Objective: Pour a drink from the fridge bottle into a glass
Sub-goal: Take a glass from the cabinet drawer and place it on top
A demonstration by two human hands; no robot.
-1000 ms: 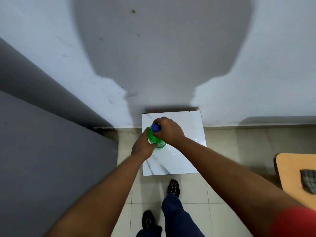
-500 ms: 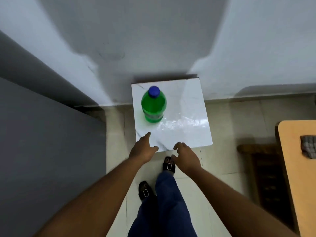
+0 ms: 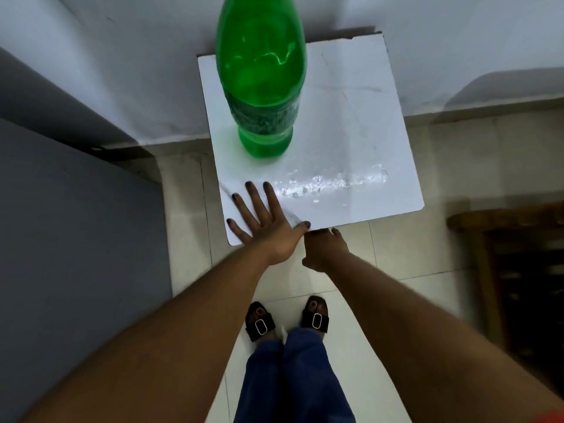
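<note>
A tall green plastic bottle (image 3: 261,77) stands upright on a small white marble-topped table (image 3: 351,123); its cap is cut off by the top of the frame. My left hand (image 3: 262,221) lies flat on the table's near left corner, fingers spread, empty. My right hand (image 3: 325,248) sits just off the table's front edge beside the left thumb, fingers curled down with nothing visible in it. Both hands are well short of the bottle. No glass is in view.
A wet patch with droplets (image 3: 329,184) glints on the table's near half. A dark grey fridge side (image 3: 70,239) fills the left. A dark wooden piece of furniture (image 3: 518,270) stands at the right. My sandalled feet (image 3: 287,319) are on pale floor tiles.
Both hands let go of the bottle's cap and drew back to the table's front edge. The camera has come lower and closer. My left hand now rests flat on the tabletop.
</note>
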